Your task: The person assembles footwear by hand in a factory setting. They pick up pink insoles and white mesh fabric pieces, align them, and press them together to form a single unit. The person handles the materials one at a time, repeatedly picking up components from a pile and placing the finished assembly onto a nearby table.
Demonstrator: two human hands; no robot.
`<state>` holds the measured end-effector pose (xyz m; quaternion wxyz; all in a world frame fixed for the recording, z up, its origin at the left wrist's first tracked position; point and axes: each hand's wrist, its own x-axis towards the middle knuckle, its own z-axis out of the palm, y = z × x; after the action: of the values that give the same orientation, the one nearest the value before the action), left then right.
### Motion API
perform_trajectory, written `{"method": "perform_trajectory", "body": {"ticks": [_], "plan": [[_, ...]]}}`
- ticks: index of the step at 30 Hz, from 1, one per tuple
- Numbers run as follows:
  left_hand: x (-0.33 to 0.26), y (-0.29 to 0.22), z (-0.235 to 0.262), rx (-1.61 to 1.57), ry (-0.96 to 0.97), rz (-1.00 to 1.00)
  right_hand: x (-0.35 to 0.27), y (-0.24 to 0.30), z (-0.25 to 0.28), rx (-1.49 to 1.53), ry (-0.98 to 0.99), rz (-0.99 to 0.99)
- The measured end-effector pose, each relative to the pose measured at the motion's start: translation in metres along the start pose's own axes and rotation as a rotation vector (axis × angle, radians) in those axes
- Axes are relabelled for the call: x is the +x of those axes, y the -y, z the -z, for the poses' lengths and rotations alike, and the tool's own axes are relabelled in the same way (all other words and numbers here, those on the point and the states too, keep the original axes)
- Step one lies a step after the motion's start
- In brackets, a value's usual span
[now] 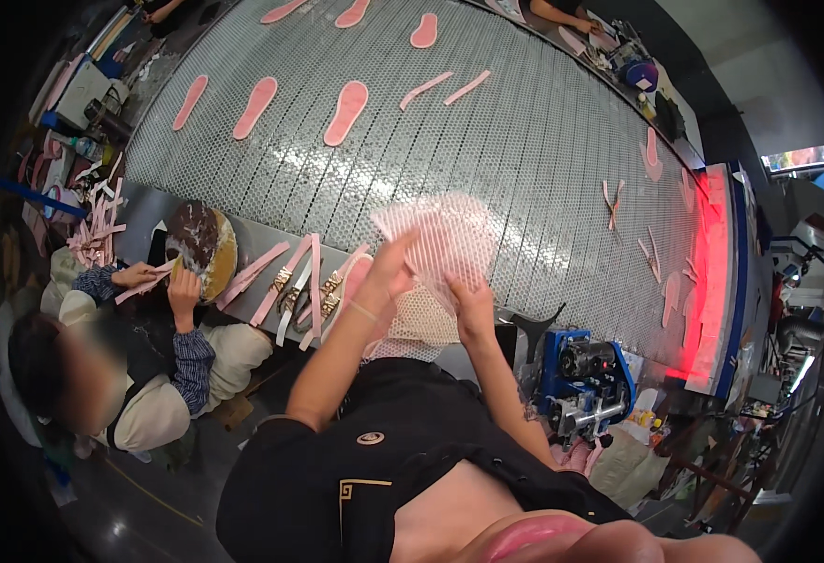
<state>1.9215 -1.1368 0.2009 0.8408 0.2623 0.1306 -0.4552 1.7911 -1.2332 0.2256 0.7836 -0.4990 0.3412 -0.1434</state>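
Note:
I hold a pale pink mesh sheet (pixel 445 235) up in front of me with both hands. My left hand (pixel 386 272) grips its lower left part. My right hand (pixel 469 302) pinches its lower edge. Below my hands a stack of more mesh pieces (pixel 419 328) lies on the metal ledge (pixel 243 235). Beyond them runs a wide wire conveyor belt (pixel 525 141) carrying pink shoe insoles (pixel 346 113) and pink strips (pixel 468 86).
A seated person at my left (pixel 149 366) handles pink strips beside a round dish (pixel 204 246). Straps with buckles (pixel 299 286) lie on the ledge. A blue machine (pixel 586 375) stands at my right. Red light glows at the belt's right end (pixel 712 272).

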Motion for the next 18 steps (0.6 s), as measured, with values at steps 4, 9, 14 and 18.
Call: {"method": "perform_trajectory", "body": {"ticks": [4,9,14,18], "plan": [[0.026,-0.089,-0.043,0.032,0.165,-0.287,0.021,0.016,-0.007,0.137,0.035,-0.136],[0.061,-0.144,-0.053,-0.284,0.495,-0.379,0.035,0.012,0.01,0.093,0.075,-0.175],[0.102,-0.094,-0.008,-0.263,0.142,-0.265,0.046,0.0,0.002,0.068,0.034,-0.194],[0.083,-0.05,0.003,-0.226,0.068,-0.112,0.052,-0.002,0.004,0.087,0.053,-0.203]]}}
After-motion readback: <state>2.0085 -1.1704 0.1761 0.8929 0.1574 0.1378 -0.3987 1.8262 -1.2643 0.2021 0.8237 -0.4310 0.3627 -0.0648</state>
